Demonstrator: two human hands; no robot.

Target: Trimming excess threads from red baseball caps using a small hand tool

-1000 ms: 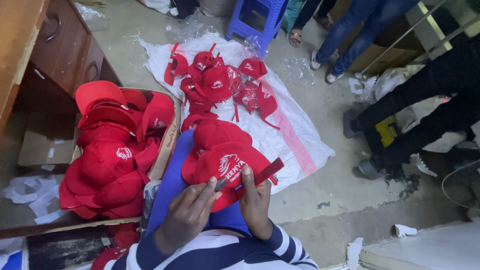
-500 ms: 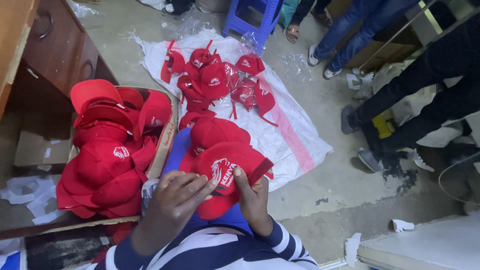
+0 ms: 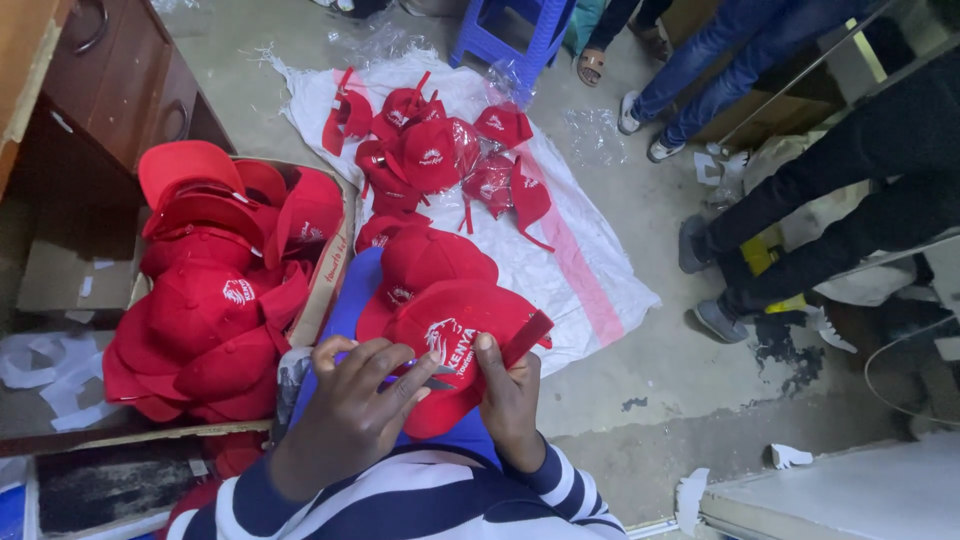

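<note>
Left hand [image 3: 355,400]: lower centre of the frame, fingers curled, pinching a thin metal tool [image 3: 432,380] against the cap.
Right hand [image 3: 508,395]: just right of the left hand, closed on the edge of the cap, thumb on top beside the white emblem.
Cap [image 3: 455,335]: red, on the lap at lower centre, held between both hands; white emblem facing up; dark red strap sticking out at its right edge.
Tool: small, slim, lying across the cap under the left fingers; kind too small to tell.
Second cap [image 3: 425,262]: red, just above the held one, touching it.
Cap box [image 3: 335,268]: cardboard, left of centre, heaped with red caps [image 3: 210,300], some spilling past its rim.
Sheet [image 3: 580,270]: white, spread on the floor at upper centre, carrying loose red caps [image 3: 430,150], some in clear wrap.
Stool [image 3: 510,35]: blue plastic, top centre, at the far end of the sheet.
Cupboard [image 3: 110,70]: brown wood, upper left.
Other people: legs in jeans [image 3: 710,60] at upper right; dark trousers [image 3: 860,190] and shoes at right, standing on the floor.
Sleeves [image 3: 400,505]: navy and white stripes, bottom centre.
</note>
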